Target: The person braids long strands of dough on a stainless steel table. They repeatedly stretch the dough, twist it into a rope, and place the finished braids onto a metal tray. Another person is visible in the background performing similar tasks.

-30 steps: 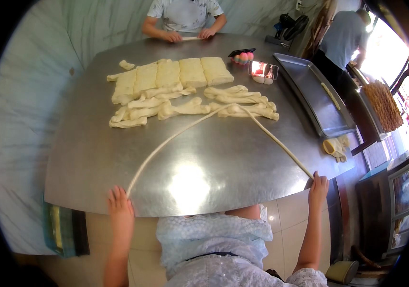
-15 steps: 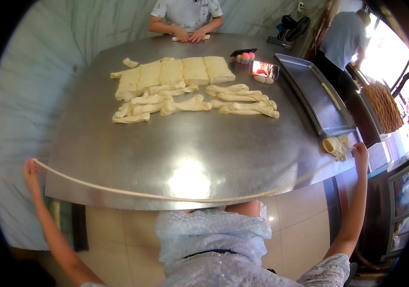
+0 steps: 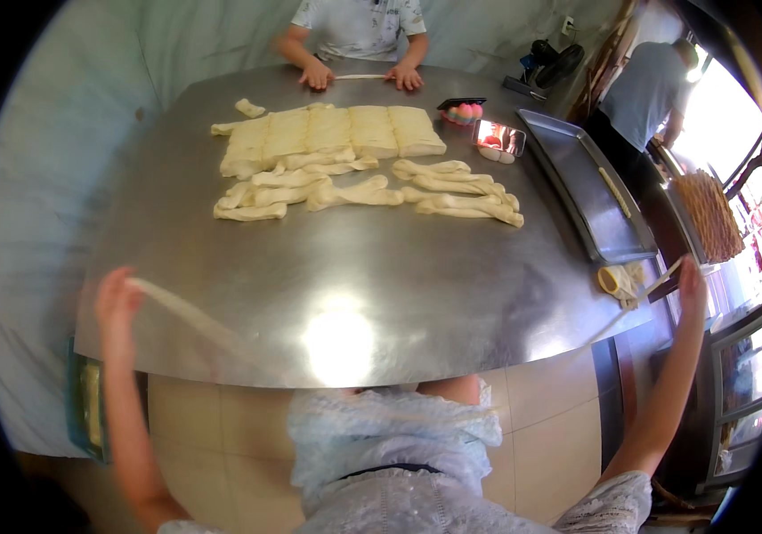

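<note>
Clearly, both hands are closed: the left hand [image 3: 117,298], at nine o'clock, and the right hand [image 3: 691,278], at three, each grip one end of a long, pale dough rope [image 3: 176,307]. It seems to sag between them toward six o'clock, by the near edge of the surface [image 3: 470,294], though its middle is too blurred to trace. It looks light, soft and stretchy, so I judge it will droop under its own weight and thin or tear if pulled hard; a light pinch at the very ends, with even tension, suits it best. Its skin is probably a little tacky rather than slippery. Just inside the right hand, a cream glove [image 3: 623,283] lies near the edge. Farther out, loose dough strips [image 3: 466,203] lie between ten and two o'clock, equally soft by their look, with a scored dough slab [image 3: 332,132] beyond, toward twelve. A metal tray [image 3: 590,196] at two bears one thin strand [image 3: 614,191]. At twelve, across the surface, stands a co-worker [image 3: 359,31].
</note>
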The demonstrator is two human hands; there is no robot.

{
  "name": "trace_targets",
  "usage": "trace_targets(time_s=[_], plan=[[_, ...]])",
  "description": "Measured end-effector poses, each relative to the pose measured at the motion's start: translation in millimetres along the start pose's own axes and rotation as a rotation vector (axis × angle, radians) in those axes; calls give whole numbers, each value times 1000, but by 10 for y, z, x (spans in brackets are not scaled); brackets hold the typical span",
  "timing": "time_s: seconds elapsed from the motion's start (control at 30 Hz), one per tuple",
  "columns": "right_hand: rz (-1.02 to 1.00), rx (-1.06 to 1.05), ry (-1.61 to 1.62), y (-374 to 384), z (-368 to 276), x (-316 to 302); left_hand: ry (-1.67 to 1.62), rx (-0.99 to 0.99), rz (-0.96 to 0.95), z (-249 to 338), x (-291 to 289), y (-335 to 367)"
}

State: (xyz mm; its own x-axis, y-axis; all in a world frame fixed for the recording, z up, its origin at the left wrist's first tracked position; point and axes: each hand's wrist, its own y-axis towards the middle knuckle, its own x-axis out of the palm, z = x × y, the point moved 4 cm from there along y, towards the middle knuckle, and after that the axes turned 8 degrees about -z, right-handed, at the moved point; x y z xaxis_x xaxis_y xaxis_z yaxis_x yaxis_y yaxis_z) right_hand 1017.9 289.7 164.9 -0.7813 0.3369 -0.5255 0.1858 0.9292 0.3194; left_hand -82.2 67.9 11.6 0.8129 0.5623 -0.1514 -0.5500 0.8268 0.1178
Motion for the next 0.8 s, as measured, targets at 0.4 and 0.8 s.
trace_targets(time_s=[0.4, 0.8], plan=[[-373, -429, 288, -1073, -3393, 2898, 623, 117, -975, 547, 2022, -1422], [-199, -485, -190, -2491, -1904, 4607, 888, 815, -457, 558, 2658, -1118]])
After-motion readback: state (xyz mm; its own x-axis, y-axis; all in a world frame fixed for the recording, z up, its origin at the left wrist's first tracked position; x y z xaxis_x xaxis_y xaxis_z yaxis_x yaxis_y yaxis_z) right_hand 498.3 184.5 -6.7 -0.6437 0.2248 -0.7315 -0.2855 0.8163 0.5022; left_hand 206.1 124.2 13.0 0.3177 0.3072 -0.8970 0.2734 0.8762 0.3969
